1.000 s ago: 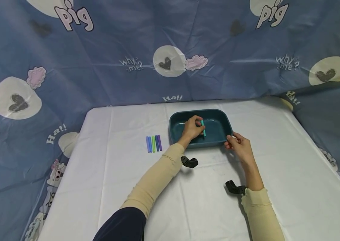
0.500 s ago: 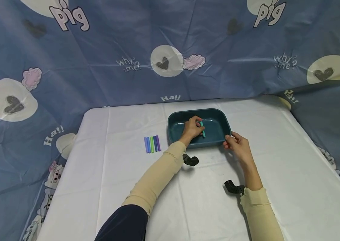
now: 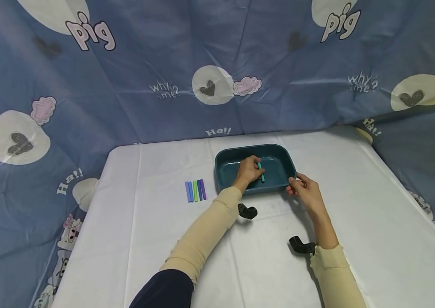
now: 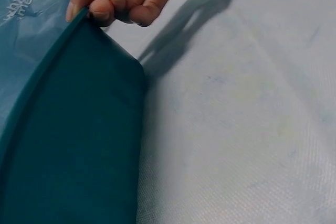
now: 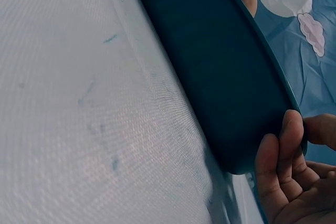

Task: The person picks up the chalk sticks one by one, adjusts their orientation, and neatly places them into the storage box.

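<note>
Crayon (image 3: 260, 172): a teal stick low inside the tray, near its middle, pinched at the fingertips of the left hand (image 3: 249, 170).
Tray (image 3: 225, 159): a dark teal oblong tub on the white counter (image 3: 156, 239); the wrist views show only its outer wall and rim.
Right hand (image 3: 305, 191): grips the tray's near right corner, fingers curled against the wall, thumb at the rim.
Doing it well: I judge the stick should be lowered flat onto the tray floor before the pinch loosens, while the right hand steadies the tray.
Other crayons (image 3: 195, 190): five in a tidy row left of the tray, just apart from it.
</note>
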Tool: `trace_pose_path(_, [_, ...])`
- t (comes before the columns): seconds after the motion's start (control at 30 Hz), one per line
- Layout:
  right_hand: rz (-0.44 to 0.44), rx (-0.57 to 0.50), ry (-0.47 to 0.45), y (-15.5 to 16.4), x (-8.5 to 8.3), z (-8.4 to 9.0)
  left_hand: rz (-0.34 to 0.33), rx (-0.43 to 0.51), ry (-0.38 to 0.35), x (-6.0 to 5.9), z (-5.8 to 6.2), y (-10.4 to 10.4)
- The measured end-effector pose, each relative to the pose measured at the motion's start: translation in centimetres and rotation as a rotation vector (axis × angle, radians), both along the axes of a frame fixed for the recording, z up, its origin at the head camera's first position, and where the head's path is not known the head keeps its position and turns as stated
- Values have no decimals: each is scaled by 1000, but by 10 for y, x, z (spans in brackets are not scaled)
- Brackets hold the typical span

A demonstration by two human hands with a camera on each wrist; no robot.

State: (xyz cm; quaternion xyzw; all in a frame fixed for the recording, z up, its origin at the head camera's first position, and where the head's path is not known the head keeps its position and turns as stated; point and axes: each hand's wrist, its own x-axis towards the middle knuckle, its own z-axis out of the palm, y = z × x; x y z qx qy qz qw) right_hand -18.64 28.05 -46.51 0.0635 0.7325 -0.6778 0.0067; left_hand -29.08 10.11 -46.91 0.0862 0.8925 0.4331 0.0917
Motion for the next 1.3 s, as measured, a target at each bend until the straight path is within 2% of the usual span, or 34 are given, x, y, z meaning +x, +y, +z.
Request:
trace_pose_path(0.1, [9, -9, -8, -5, 2, 7, -3, -81, 30, 1, 2, -2])
trace_pose_path(0.23, [0, -5, -4, -4, -4, 0, -16, -174, 82, -1, 5, -3])
trace_pose_path(0.33, [-17, -5, 4, -4, -6, -4, -28, -208, 115, -2, 7, -3])
trace_pose_path(0.5, [-33, 6, 22, -4, -6, -7, -39, -226, 123, -3, 10, -3])
trace_pose_path(0.77, [-45, 62, 14, -5, -2, -10, -50, -146, 86, 2, 9, -9])
trace_pose_path(1.07, [-34, 60, 4, -8, -3, -12, 25, -63, 86, 3, 8, -26])
trace_pose_path(1.3, [-23, 85, -5, -7, 2, -11, 23, 42, 59, 8, 11, -46])
